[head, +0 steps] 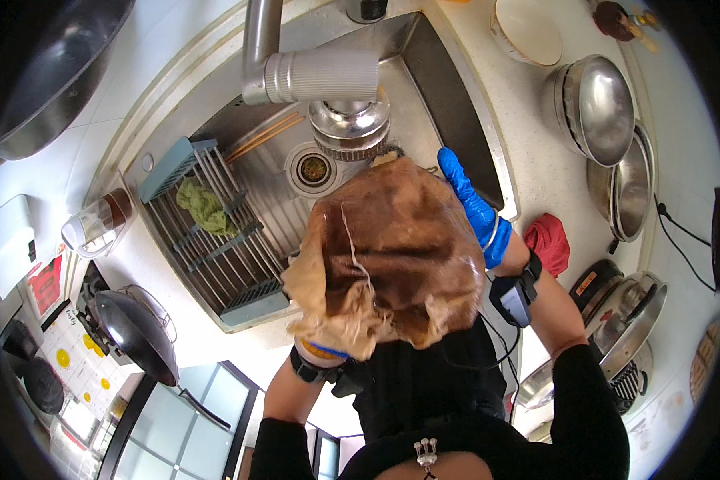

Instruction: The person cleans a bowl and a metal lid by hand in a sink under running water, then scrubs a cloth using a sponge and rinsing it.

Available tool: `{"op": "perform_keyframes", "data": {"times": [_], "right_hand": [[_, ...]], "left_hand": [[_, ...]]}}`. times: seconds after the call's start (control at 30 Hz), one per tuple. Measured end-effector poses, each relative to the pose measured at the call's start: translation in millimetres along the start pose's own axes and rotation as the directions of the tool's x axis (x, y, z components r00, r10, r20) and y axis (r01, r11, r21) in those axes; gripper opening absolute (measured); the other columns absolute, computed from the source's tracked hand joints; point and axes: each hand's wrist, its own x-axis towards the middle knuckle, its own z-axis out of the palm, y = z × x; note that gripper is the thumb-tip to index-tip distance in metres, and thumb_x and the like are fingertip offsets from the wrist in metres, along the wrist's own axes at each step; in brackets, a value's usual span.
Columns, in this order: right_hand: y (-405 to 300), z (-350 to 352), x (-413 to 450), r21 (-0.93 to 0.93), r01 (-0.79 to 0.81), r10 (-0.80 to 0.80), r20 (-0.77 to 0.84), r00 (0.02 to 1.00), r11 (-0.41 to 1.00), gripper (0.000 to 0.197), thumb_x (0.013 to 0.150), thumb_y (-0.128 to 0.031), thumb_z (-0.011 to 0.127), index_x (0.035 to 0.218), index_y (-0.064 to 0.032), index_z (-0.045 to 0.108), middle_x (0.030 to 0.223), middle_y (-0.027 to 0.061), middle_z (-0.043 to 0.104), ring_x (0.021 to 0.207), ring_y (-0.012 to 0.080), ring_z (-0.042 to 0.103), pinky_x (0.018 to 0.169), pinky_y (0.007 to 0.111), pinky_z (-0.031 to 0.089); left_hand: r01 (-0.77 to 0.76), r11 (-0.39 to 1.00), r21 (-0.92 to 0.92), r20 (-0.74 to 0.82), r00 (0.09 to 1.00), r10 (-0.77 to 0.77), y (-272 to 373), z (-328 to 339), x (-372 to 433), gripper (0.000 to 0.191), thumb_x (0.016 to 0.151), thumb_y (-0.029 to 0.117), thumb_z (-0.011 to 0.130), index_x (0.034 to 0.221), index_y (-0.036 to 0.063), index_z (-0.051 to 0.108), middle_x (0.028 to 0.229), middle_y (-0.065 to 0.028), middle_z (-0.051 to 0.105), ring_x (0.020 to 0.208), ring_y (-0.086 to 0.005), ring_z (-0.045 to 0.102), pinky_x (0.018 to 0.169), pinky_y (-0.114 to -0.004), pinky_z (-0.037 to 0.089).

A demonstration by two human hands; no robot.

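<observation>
A large, wet, wrinkled brown piece point(402, 240), perhaps animal skin or soaked leathery material, hangs over the near edge of a stainless steel sink point(423, 90). Its paler, ragged edge faces me. My right hand point(477, 207), in a blue glove, lies along the piece's right side, thumb extended; its fingers are hidden behind it. My left hand is almost wholly covered by the piece at its lower left; only a bit of blue and the wrist point(321, 354) show. Above the sink a faucet point(321, 75) reaches in. The drain point(314, 170) lies beyond the piece.
A drying rack point(258, 306) with a green cloth point(201, 207) spans the sink's left side. Chopsticks point(264, 138) lie in the sink. Metal bowls point(606, 111), a white bowl point(528, 33) and a red cloth point(546, 243) are on the right counter. A wok point(135, 330) stands left.
</observation>
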Motion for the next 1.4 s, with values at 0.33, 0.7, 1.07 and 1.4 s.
{"op": "perform_keyframes", "data": {"times": [0.33,0.7,1.07,1.4], "right_hand": [[-49,-30,21,-0.917,0.309,-0.702,0.045,0.711,0.254,0.04,0.123,-0.01,0.075,0.16,0.0044,0.075,0.156,0.0115,0.085,0.139,0.0174,0.077,0.126,0.036,0.06],[138,-8,132,-0.808,0.08,-0.566,0.477,0.672,-0.584,0.043,0.107,-0.037,0.095,0.134,-0.005,0.085,0.113,0.024,0.088,0.103,0.0456,0.087,0.091,0.052,0.068],[107,-9,180,-0.915,0.046,-0.726,0.348,0.593,-0.401,0.054,0.114,-0.051,0.086,0.131,0.0004,0.082,0.101,0.0317,0.083,0.093,0.0472,0.086,0.08,0.054,0.066],[-13,-48,123,-0.949,0.119,-0.607,-0.088,0.79,0.293,0.06,0.112,-0.034,0.094,0.157,0.002,0.075,0.142,0.0105,0.081,0.129,0.0209,0.076,0.115,0.039,0.06]], "left_hand": [[0.035,0.997,-0.068,0.272,0.962,-0.015,35,47,40,0.077,0.129,0.073,0.045,0.169,0.0088,0.062,0.171,-0.0156,0.069,0.153,-0.038,0.068,0.13,-0.063,0.057],[-0.102,0.995,-0.003,0.25,0.963,0.1,18,77,108,0.071,0.126,0.054,0.071,0.177,0.0061,0.06,0.163,-0.0171,0.075,0.131,-0.0329,0.08,0.112,-0.051,0.069],[-0.368,0.888,0.276,0.121,0.93,0.347,69,68,132,0.055,0.129,0.05,0.065,0.157,0.004,0.072,0.139,-0.0131,0.082,0.115,-0.0264,0.082,0.105,-0.043,0.069],[-0.21,0.88,0.427,-0.095,0.957,0.274,83,106,74,0.05,0.125,0.049,0.076,0.157,0.0102,0.077,0.151,-0.0094,0.082,0.133,-0.0193,0.079,0.116,-0.04,0.066]]}}
